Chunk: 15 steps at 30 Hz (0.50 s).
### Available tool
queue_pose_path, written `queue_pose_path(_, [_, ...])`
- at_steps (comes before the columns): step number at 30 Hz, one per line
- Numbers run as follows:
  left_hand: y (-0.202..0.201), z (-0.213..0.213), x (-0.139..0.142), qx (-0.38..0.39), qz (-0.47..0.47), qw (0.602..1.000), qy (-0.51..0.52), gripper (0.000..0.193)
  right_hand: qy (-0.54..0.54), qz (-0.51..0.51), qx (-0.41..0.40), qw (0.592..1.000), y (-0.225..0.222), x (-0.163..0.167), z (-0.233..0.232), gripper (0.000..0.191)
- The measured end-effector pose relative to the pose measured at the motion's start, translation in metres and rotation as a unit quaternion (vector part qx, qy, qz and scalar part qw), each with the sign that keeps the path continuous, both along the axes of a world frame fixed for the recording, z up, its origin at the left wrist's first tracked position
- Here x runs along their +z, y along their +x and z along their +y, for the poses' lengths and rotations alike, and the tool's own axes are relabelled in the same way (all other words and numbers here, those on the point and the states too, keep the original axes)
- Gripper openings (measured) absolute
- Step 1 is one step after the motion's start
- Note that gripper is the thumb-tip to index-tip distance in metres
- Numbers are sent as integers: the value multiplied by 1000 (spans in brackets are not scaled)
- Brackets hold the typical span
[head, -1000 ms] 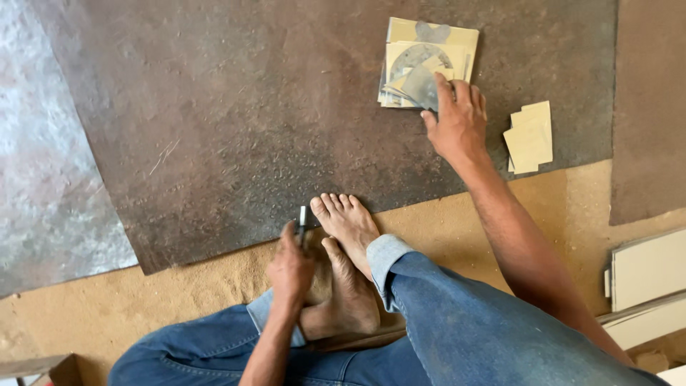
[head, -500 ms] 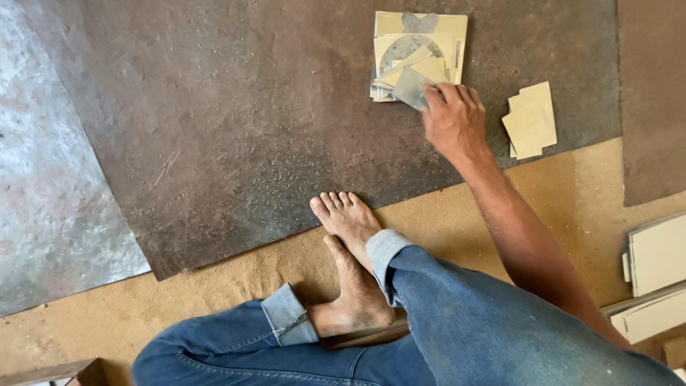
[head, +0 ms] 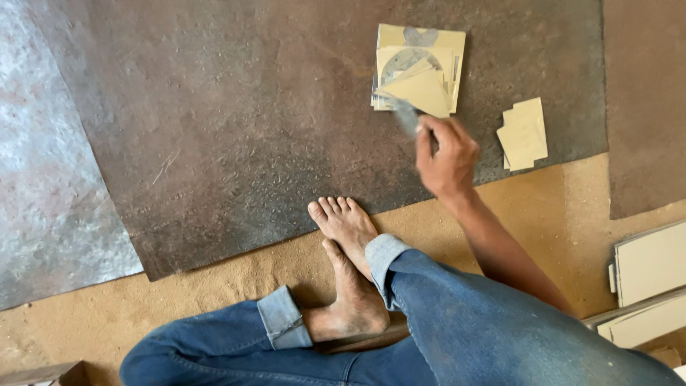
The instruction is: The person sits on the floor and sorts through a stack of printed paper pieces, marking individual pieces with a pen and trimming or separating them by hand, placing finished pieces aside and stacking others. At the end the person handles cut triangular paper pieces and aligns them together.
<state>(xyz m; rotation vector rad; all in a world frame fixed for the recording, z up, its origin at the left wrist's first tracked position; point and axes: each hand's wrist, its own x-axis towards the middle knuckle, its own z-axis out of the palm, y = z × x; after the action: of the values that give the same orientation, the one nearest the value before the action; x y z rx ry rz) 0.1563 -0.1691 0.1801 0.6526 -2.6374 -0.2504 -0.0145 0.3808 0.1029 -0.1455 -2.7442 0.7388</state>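
Sandpaper pieces [head: 418, 68] lie stacked in a tan pile on the far right part of the big dark sheet [head: 286, 129] spread on the floor, and that pile is where things have just shifted. 1 second ago the right hand [head: 446, 154] lay flat on top of the stack; now it has drawn back toward the near side and lifted a little, fingers curled shut around a thin greyish strip [head: 407, 116] whose far end overlaps the near edge of the pile. So the hand has gone from pressing the stack to pinching 1 piece at its edge. The left hand, which 1 second ago was down by the bare feet [head: 346, 264] holding something small and dark, is now out of view, so I cannot tell its state. To the right, 2 or 3 smaller tan scraps [head: 524, 132] sit apart, untouched. Sandy floor [head: 214, 300] shows nearer.
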Motion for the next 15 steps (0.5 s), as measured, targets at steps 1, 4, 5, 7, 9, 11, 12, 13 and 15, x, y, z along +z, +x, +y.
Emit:
queue_pose_path(1, [-12,20,12,-100,23,994,-23,44,-117,-74,22,990,13,11,-14,17])
queue_pose_path(4, [-58,120,10,-395,36,916,-50,48,-356,-224,136,897,36,35,-67,18])
queue_pose_path(5, [-70,160,3,-464,41,884,-52,49,-356,-276,188,873,38,41,-79,21])
queue_pose_path(7, [-91,218,-10,-510,52,858,-31,47,-373,-333,251,829,34,50,-87,24])
queue_pose_path(9, [-107,240,-20,-527,38,848,32,40,-423,-346,277,791,23,55,-84,27])
queue_pose_path(11, [-115,247,-31,-520,4,844,130,32,-355,-404,240,808,2,58,-62,30])
queue_pose_path(12, [-117,249,-36,-458,-33,870,180,27,-288,-382,176,860,-12,57,-49,37])
queue_pose_path(13, [-117,250,-41,-390,-69,890,228,21,-217,-357,111,902,-28,56,-35,45])
queue_pose_path(15, [-115,249,-50,-270,-114,885,363,18,94,-240,70,964,-57,52,-3,81])
